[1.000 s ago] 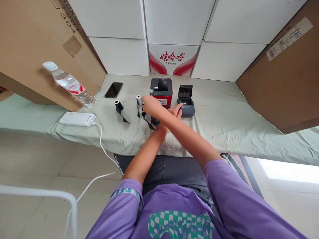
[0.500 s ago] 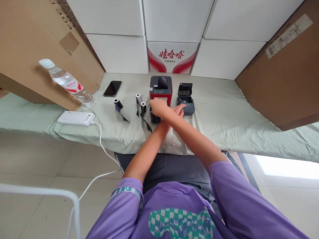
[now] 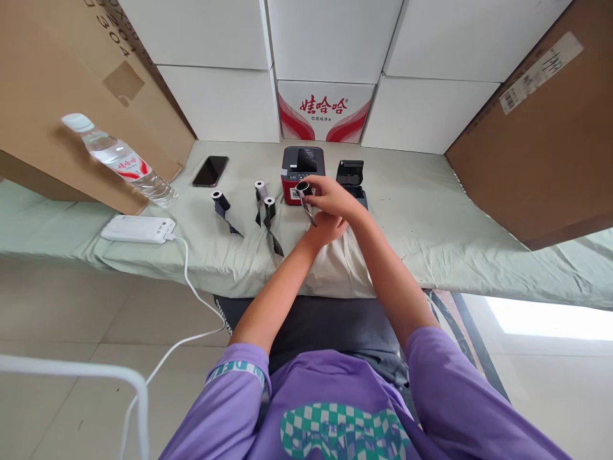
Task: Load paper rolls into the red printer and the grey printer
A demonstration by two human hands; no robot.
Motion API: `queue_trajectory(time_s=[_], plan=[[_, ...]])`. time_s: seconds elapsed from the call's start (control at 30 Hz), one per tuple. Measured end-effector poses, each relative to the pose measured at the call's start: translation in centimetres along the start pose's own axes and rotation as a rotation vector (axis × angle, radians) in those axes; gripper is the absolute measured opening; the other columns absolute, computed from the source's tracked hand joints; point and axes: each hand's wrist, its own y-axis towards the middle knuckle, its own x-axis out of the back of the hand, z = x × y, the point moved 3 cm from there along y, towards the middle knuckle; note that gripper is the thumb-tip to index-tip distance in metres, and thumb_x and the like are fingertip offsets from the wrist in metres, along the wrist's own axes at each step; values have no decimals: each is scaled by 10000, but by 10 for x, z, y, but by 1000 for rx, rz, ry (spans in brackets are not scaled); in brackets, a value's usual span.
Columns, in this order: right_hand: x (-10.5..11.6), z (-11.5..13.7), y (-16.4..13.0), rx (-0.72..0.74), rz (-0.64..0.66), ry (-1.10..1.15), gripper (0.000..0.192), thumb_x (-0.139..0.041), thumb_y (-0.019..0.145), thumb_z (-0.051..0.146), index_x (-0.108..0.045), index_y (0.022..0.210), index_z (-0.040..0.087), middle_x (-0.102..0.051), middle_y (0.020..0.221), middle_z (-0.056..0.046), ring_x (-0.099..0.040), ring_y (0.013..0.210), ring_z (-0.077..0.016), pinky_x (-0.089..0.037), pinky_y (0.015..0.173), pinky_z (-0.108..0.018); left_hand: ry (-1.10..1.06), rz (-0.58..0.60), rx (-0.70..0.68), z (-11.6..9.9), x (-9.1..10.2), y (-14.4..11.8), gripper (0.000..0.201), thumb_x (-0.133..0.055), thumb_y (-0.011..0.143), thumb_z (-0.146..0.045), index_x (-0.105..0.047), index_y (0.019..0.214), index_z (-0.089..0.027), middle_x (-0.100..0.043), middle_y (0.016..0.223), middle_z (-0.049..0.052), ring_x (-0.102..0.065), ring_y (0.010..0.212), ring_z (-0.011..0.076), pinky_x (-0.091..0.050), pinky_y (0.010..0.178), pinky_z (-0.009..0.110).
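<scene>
My right hand (image 3: 330, 197) is closed on a dark roll of paper (image 3: 303, 187), pinched by its side in front of the red and black box-shaped device (image 3: 290, 189). A loose strip hangs from this roll. My left hand (image 3: 329, 229) is below and partly behind my right hand, near a small dark label printer (image 3: 352, 172) whose lid stands up. The left fingers are mostly hidden by the right hand and wrist. To the left stand more rolls with trailing strips: a black roll (image 3: 270, 206), a grey roll (image 3: 260, 189) and a dark roll (image 3: 221, 200).
A phone (image 3: 211, 171), a white power bank (image 3: 138, 229) with a cable, and a leaning water bottle (image 3: 125, 163) are on the left. Cardboard boxes (image 3: 541, 160) flank the cloth-covered surface (image 3: 407, 255). White boxes (image 3: 328, 112) line the back.
My right hand has lifted the dark roll from the cloth and turned it up. My left hand has drawn back from the label printer's top toward me.
</scene>
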Motion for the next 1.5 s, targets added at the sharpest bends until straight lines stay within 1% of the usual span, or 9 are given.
queue_trajectory(time_s=[0.1,0.2,0.4,0.6,0.77,0.9,1.0,1.2,1.5], plan=[[34,-23,-7,-58,-107,-7,451,-582,845,147,-707,1278,158,-774,1143,-86,-683,961,-227,-544,899,-355,60,16,13,-4,3,0,334,-491,1032,-217,-703,1286,-167,-790,1120,134,-745,988,289,-528,854,356],[62,-56,-13,-179,-201,-155,524,-564,821,98,-710,1319,170,-752,1287,-109,-680,1110,-268,-529,998,-395,25,20,-19,-9,7,-2,378,-492,1032,-205,-662,1370,-214,-788,1207,93,-751,1030,267,-519,806,326],[65,-98,-11,-401,2,-474,557,-519,831,20,-694,1342,157,-736,1339,-150,-682,1208,-315,-529,990,-400,-7,35,-20,-10,10,-3,344,-509,1022,-198,-689,1310,-256,-792,1212,52,-750,1038,250,-510,790,313],[46,-98,-3,-432,21,-609,499,-570,804,29,-676,1273,162,-751,1202,-167,-693,1062,-303,-524,851,-364,-20,30,-24,-9,12,-3,351,-501,1018,-194,-693,1307,-245,-795,1205,48,-751,1036,258,-506,787,321],[45,-105,0,-442,-16,-542,479,-571,797,40,-716,1239,155,-662,1370,-188,-689,1003,-264,-523,866,-352,-35,47,-13,-9,13,-4,352,-496,1019,-198,-691,1308,-247,-795,1202,45,-748,1051,254,-508,799,319],[59,-110,5,-382,-137,-454,468,-424,946,138,-686,1334,159,-726,1284,-165,-645,1165,-292,-512,994,-403,-40,39,-8,-9,14,-4,346,-492,1027,-207,-693,1306,-247,-793,1209,41,-748,1067,256,-512,799,323],[68,-112,5,-371,-266,-495,521,-369,1006,261,-584,1474,184,-611,1501,-178,-510,1371,-365,-440,1101,-559,-45,38,-15,-9,15,-5,346,-492,1028,-203,-692,1307,-246,-786,1234,41,-743,1093,255,-517,817,325],[68,-95,-21,-332,-174,-467,535,-344,1022,331,-565,1497,223,-510,1606,-172,-468,1416,-390,-397,1108,-639,-50,45,2,-10,15,-4,343,-501,1024,-195,-694,1303,-249,-789,1231,48,-741,1101,245,-515,828,312],[59,-60,-55,-366,76,-485,458,-335,1068,323,-743,1226,187,-742,1319,-153,-668,1213,-311,-478,989,-385,-69,20,-7,-10,14,-5,335,-509,1001,-182,-716,1257,-249,-805,1138,52,-748,1002,232,-503,789,299]])
